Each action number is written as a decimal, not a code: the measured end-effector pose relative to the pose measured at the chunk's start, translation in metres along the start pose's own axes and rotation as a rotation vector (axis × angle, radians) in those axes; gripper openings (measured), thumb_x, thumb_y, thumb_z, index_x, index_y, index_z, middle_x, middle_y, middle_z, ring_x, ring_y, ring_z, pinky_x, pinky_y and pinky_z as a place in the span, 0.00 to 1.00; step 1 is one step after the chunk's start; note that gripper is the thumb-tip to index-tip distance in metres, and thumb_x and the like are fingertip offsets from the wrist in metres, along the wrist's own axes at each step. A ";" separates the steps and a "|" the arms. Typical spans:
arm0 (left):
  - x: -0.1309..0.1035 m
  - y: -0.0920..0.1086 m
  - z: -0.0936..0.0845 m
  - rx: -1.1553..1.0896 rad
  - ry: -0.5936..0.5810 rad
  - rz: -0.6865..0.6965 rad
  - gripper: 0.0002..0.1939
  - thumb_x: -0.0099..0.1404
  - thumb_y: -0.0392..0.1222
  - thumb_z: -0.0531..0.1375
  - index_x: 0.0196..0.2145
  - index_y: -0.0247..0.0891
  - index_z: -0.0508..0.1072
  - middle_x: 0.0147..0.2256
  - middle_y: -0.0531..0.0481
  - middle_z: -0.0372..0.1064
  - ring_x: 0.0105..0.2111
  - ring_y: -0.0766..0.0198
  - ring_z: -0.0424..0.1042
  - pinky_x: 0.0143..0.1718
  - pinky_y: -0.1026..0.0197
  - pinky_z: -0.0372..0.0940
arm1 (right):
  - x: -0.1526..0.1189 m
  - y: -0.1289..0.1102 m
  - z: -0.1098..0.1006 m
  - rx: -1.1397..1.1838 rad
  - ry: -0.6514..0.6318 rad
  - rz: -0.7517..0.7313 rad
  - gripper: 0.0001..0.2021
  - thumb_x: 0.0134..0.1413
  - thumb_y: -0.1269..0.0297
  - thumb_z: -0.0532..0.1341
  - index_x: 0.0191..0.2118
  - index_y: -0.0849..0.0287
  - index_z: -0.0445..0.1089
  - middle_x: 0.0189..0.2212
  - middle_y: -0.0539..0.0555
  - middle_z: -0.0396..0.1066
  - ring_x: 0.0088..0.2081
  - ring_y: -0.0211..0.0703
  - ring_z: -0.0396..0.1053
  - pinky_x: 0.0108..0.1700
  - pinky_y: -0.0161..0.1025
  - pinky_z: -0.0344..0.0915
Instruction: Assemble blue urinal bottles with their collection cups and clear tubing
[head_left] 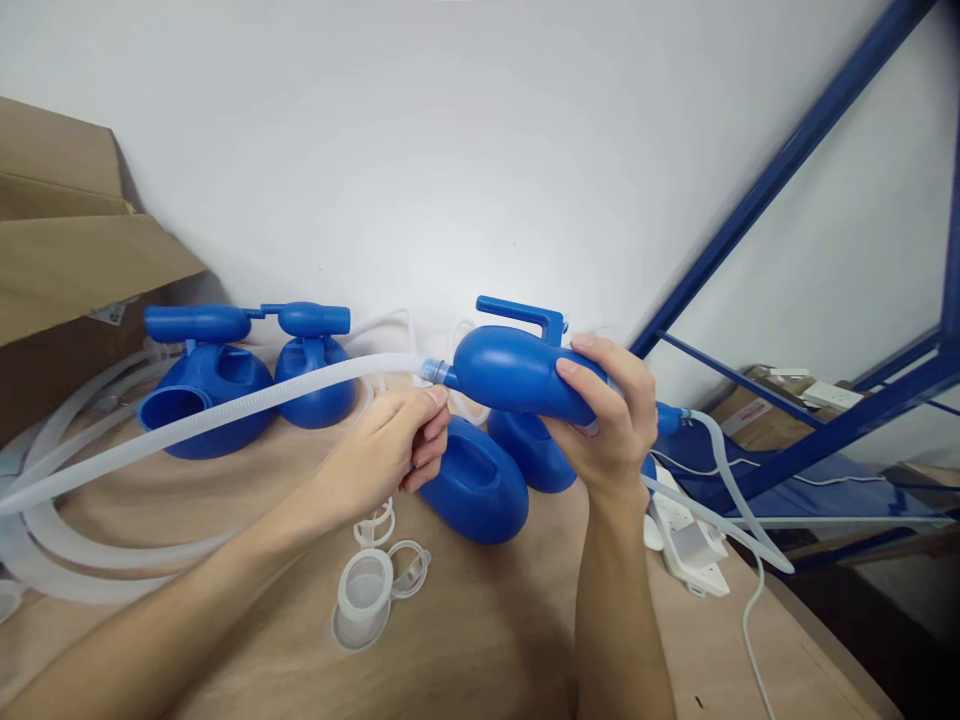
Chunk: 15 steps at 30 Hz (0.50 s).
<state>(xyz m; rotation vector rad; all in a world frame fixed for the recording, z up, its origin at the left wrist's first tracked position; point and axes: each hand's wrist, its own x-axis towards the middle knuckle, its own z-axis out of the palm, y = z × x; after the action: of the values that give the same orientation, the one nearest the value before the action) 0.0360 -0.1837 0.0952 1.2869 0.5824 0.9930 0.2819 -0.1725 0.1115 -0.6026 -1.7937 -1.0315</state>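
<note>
My right hand (611, 400) is wrapped round a blue plastic urinal head (517, 368), a rounded hollow piece with a bar handle on top, held above the table. On its left spout sits the end of a translucent hose (292, 388), with a metal hose clamp (433, 371) round the joint. My left hand (397, 435) is closed, thumb and forefinger pinched just under the clamp; anything between them is hidden. Below my hands stand blue urinal bottles (480, 490), partly covered by the hands and the head.
Two more blue bottles (315, 385) with heads on top stand at left, by coiled hoses (97, 580) and a cardboard box (82, 260). Clear plastic caps (365, 590) lie in front. At right are a power strip (690, 550), another hose and a blue metal shelf (787, 440).
</note>
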 end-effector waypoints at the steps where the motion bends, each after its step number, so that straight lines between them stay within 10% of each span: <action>1: 0.000 0.001 0.000 0.007 -0.007 0.004 0.22 0.77 0.48 0.51 0.24 0.39 0.59 0.18 0.59 0.52 0.14 0.72 0.55 0.16 0.68 0.49 | 0.000 0.000 0.000 0.009 0.001 -0.003 0.33 0.59 0.74 0.69 0.66 0.44 0.65 0.55 0.56 0.75 0.54 0.57 0.77 0.56 0.56 0.78; 15: -0.005 0.019 -0.013 0.335 0.006 0.151 0.23 0.75 0.59 0.56 0.33 0.37 0.72 0.26 0.51 0.69 0.24 0.64 0.71 0.23 0.64 0.65 | -0.002 0.003 -0.015 0.143 -0.138 0.224 0.32 0.54 0.57 0.76 0.62 0.49 0.68 0.50 0.57 0.78 0.50 0.58 0.78 0.53 0.55 0.77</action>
<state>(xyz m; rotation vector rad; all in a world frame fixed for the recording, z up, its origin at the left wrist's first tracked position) 0.0175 -0.1817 0.1098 1.6436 0.6840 1.0529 0.2930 -0.1838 0.1139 -0.7808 -1.8520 -0.7187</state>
